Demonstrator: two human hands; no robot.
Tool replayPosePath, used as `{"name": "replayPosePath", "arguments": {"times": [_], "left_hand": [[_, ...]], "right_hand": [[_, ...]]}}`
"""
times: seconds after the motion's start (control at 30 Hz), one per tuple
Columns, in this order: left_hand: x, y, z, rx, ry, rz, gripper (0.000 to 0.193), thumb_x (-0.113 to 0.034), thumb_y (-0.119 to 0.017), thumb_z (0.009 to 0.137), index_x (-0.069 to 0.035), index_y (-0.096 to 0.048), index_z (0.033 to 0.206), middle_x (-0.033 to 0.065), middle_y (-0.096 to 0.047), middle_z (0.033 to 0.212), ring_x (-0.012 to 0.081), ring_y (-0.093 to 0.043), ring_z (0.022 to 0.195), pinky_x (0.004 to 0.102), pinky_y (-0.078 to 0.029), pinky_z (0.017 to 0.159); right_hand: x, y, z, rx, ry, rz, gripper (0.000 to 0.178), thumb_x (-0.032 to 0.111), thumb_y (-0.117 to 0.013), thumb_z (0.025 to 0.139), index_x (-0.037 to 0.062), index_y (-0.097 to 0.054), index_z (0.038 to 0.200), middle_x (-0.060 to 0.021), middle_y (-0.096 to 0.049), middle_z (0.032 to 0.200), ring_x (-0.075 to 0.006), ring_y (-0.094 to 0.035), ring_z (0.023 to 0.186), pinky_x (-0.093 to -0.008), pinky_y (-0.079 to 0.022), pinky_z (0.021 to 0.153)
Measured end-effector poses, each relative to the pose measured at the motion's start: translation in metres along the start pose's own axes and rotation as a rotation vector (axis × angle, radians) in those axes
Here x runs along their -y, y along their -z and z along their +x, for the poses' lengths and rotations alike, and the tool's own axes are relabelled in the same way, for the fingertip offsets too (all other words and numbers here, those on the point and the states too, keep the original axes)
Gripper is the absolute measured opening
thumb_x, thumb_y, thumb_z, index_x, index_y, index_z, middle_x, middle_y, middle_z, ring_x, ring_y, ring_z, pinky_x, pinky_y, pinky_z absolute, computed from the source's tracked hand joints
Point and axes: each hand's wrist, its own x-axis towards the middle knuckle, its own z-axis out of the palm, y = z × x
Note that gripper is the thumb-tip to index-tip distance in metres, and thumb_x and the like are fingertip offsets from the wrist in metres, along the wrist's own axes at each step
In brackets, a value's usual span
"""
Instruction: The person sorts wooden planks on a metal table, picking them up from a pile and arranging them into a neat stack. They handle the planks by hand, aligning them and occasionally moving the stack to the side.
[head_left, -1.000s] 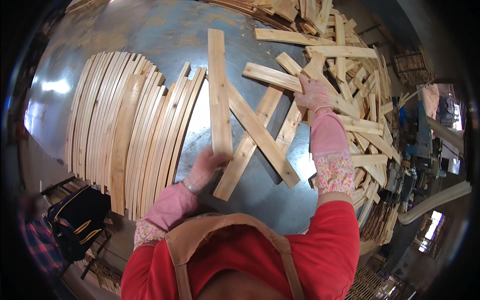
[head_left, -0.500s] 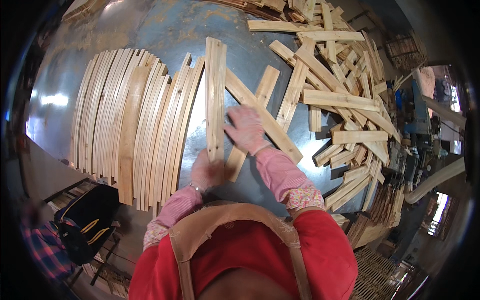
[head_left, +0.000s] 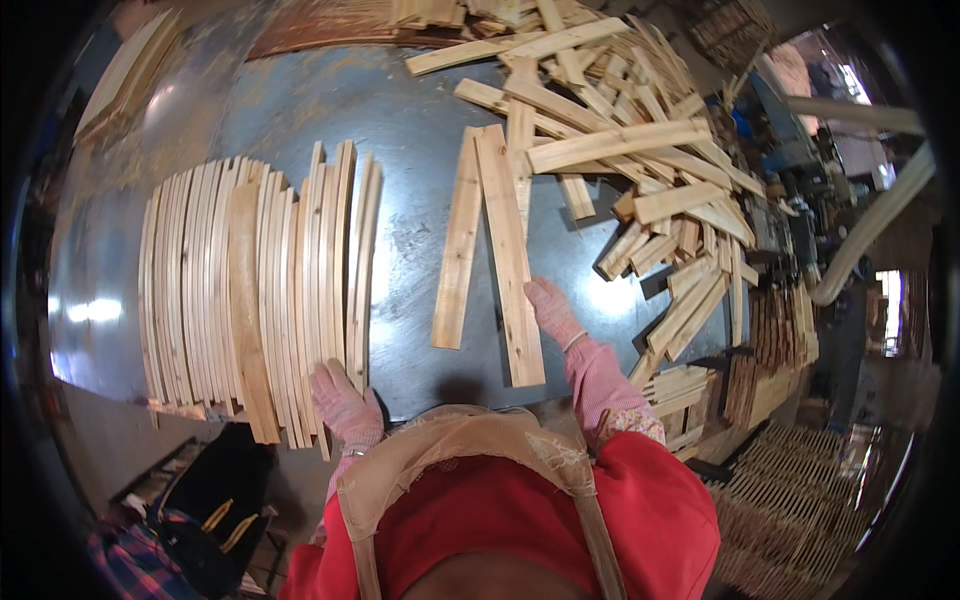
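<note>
On the metal table, a row of wooden slats (head_left: 205,290) stands packed on edge at the left. My gloved left hand (head_left: 347,408) is at the near end of the row's right side. Its fingers lie over the slat ends, and the thumb closes round the outermost slat (head_left: 362,280), which leans slightly apart at its far end. My gloved right hand (head_left: 555,315) grips the right edge of a flat, pale slat (head_left: 508,260). Left of that, another slat (head_left: 457,240) lies flat, their far ends close together. The fingertips under the gripped slat are hidden.
A jumbled heap of slats (head_left: 640,140) covers the table's far right. A wider board (head_left: 247,310) rises among the row. More boards (head_left: 130,75) lie at the far left. Beyond the near left edge sits a dark bag (head_left: 215,510); stacked wood (head_left: 770,350) stands at the right.
The slat that was in both hands now stands at the row's right end. My left hand has moved left to the row; my right hand has moved right and taken hold of another slat, now turned more upright.
</note>
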Motion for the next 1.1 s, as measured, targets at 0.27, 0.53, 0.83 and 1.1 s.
{"name": "replayPosePath", "arguments": {"times": [0.27,0.53,0.83,1.1], "left_hand": [[-0.066,-0.004,0.012,-0.088,-0.340,-0.106,0.091,-0.029,-0.081,0.088,-0.003,-0.039,0.165,0.0226,-0.034,0.172,0.0407,-0.031,0.160,0.0504,-0.026,0.131],[-0.269,-0.092,0.023,-0.059,-0.323,0.019,0.065,-0.035,-0.065,0.103,-0.001,-0.047,0.156,0.0271,-0.051,0.148,0.0456,-0.054,0.134,0.0503,-0.047,0.112],[-0.367,-0.119,-0.031,0.000,-0.210,0.217,0.064,-0.028,-0.064,0.105,-0.006,-0.041,0.161,0.0221,-0.049,0.156,0.0427,-0.053,0.141,0.0489,-0.049,0.114],[-0.339,-0.140,0.006,-0.043,-0.270,0.173,0.070,-0.023,-0.065,0.104,-0.007,-0.037,0.166,0.0230,-0.046,0.161,0.0414,-0.048,0.147,0.0470,-0.044,0.121]], "right_hand": [[-0.097,0.100,-0.104,-0.529,0.109,0.152,0.045,0.031,-0.058,0.111,-0.0032,-0.064,0.140,-0.0179,-0.072,0.128,-0.0262,-0.065,0.121,-0.0362,-0.049,0.109],[-0.263,0.275,-0.256,-1.403,-0.081,0.449,0.034,0.022,-0.052,0.111,0.0030,-0.068,0.134,-0.0252,-0.071,0.128,-0.0407,-0.069,0.117,-0.0450,-0.054,0.104],[-0.601,0.226,-0.370,-1.006,-1.233,-0.326,0.022,0.016,-0.057,0.103,0.0077,-0.075,0.112,-0.0189,-0.071,0.121,-0.0364,-0.073,0.110,-0.0426,-0.062,0.091],[-0.690,0.217,-0.269,-1.511,-1.014,0.442,0.040,0.029,-0.045,0.109,0.0063,-0.070,0.129,-0.0247,-0.071,0.133,-0.0438,-0.067,0.123,-0.0534,-0.054,0.103]]}}
